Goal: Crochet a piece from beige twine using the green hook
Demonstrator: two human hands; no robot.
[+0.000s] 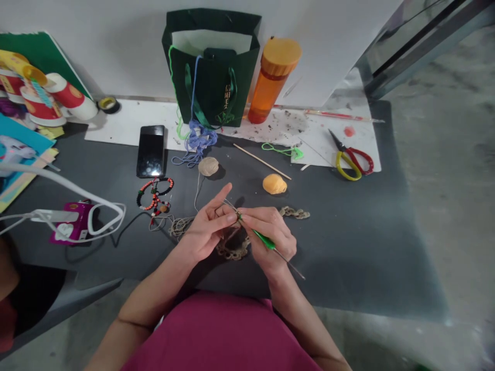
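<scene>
My right hand (pixel 273 234) is closed round a crochet hook (pixel 266 239) with a green grip, its thin shaft sticking out below the palm. Facing it, my left hand (pixel 211 226) pinches the grey-brown crochet piece (pixel 234 252) between thumb and fingers, index finger raised. The two hands meet at the hook's tip, where fingers partly hide the stitches. A chain-like end of the piece (pixel 296 212) lies on the table beyond my right hand. Loose grey yarn (pixel 180 226) is heaped left of my left hand, and a small yarn ball (pixel 208 166) sits above it.
Beyond my hands are a yellow ball (pixel 274 184), a wooden stick (pixel 263 162) and blue yarn (pixel 199 138). A dark green paper bag (pixel 211 77) and an orange bottle (pixel 268 87) stand behind. Scissors (pixel 351 157) lie right; a phone (pixel 151 151) and beaded bracelets (pixel 154 193) lie left.
</scene>
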